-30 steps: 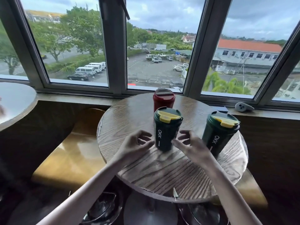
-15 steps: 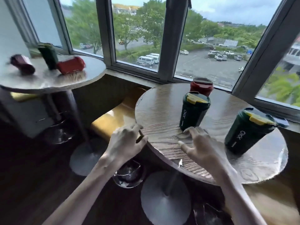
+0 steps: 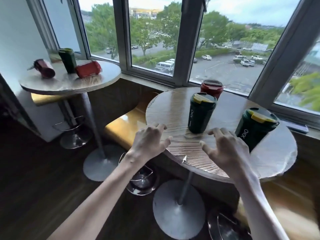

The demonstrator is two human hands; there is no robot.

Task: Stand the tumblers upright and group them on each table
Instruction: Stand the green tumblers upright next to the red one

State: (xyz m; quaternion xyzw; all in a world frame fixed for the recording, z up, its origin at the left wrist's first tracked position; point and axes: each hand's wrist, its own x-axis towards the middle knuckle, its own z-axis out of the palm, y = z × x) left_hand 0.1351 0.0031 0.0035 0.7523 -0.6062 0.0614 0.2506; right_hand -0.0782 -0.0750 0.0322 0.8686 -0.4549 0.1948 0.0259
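Observation:
On the near round table (image 3: 173, 110) three tumblers stand upright: a green one with a yellow lid tab (image 3: 200, 113) in the middle, a red one (image 3: 211, 88) just behind it, and a second green one (image 3: 254, 129) apart at the right. My left hand (image 3: 149, 142) hovers over the table's left edge, fingers loosely curled, holding nothing. My right hand (image 3: 226, 148) hangs spread just in front of the middle green tumbler, also empty. On the far left table (image 3: 69, 84) a green tumbler (image 3: 67, 59) stands, while a dark red one (image 3: 44, 68) and a red one (image 3: 88, 69) lie on their sides.
Windows (image 3: 152, 40) run behind both tables, with a sill and a phone (image 3: 297, 127) at the right. A yellow bench (image 3: 124, 127) sits between the tables. Stool bases (image 3: 142, 179) and round table feet (image 3: 178, 210) stand on the dark floor below.
My view has swung left, bringing the far left table fully into sight. Both hands have drawn back from the middle green tumbler, which stays standing.

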